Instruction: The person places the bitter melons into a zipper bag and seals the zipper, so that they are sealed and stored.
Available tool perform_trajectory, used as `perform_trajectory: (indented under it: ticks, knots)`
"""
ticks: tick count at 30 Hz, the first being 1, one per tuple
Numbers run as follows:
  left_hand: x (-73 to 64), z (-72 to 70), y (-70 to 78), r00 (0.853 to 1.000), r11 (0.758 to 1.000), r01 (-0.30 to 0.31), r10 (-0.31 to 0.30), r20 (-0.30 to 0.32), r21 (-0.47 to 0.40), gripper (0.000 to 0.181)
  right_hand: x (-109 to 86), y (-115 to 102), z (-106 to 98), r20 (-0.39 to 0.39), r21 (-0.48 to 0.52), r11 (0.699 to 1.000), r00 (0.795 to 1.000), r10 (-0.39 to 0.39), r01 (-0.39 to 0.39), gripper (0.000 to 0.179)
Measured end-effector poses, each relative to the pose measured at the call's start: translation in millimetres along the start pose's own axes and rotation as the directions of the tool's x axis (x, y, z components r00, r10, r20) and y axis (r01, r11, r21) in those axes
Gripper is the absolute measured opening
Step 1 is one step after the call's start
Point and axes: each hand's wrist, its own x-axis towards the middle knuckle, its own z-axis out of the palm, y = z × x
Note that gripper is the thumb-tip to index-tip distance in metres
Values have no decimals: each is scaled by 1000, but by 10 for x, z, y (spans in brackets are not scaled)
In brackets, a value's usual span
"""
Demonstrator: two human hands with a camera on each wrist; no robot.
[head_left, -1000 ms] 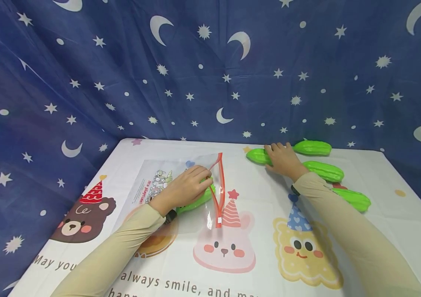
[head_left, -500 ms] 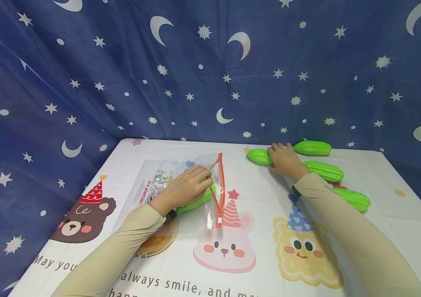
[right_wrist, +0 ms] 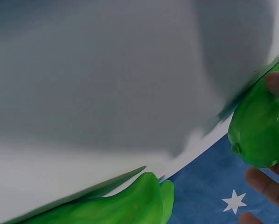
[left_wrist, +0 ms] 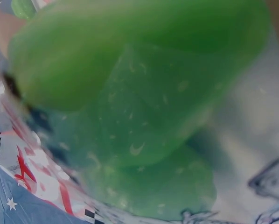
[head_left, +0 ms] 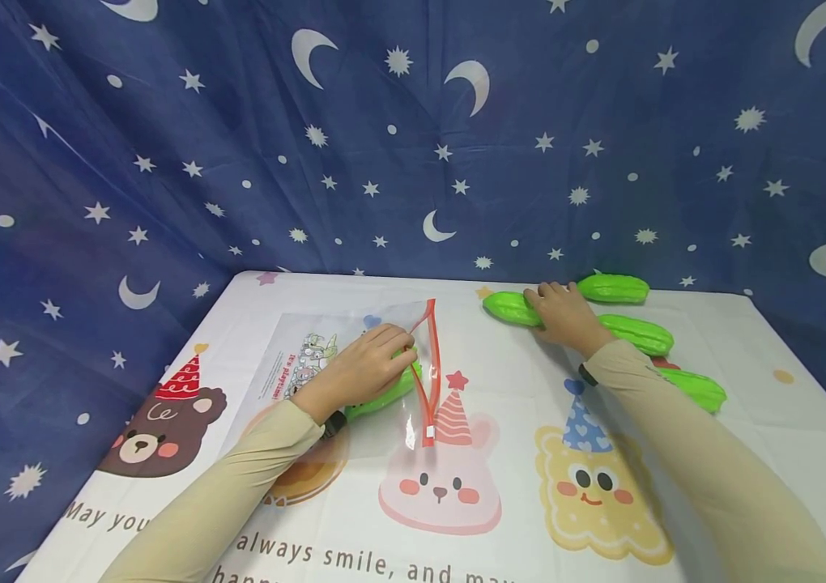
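We find the left hand [head_left: 358, 368] pinching the upper film of a clear bag [head_left: 398, 433] at its mouth, where the red zip edge [head_left: 436, 348] gapes toward the right. Inside the bag, below that hand, lies a bagged gourd [head_left: 384, 399], green and set slantwise; whether a second lies under it we cannot tell through the film.

We note the right hand [head_left: 566, 312] grasping a gourd [head_left: 508, 308], thumb on one side and fingers on the other, as the right wrist view confirms. This gourd is outside the bag, well apart from its mouth, near the far edge of the table [head_left: 500, 389].

Beside the right hand we record a back gourd [head_left: 613, 288], a middle gourd [head_left: 639, 334] and a front gourd [head_left: 697, 389], the last partly covered by the sleeve [head_left: 675, 429]. A starry blue curtain [head_left: 355, 219] hangs behind.
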Motion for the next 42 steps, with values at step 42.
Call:
perform_trajectory:
  ticks: [42]
  knots:
    - [-6,-8,2,1000,1000,10,-10,10,-17,12,-122,41,-15,-189,35,997,980,-68,76,51]
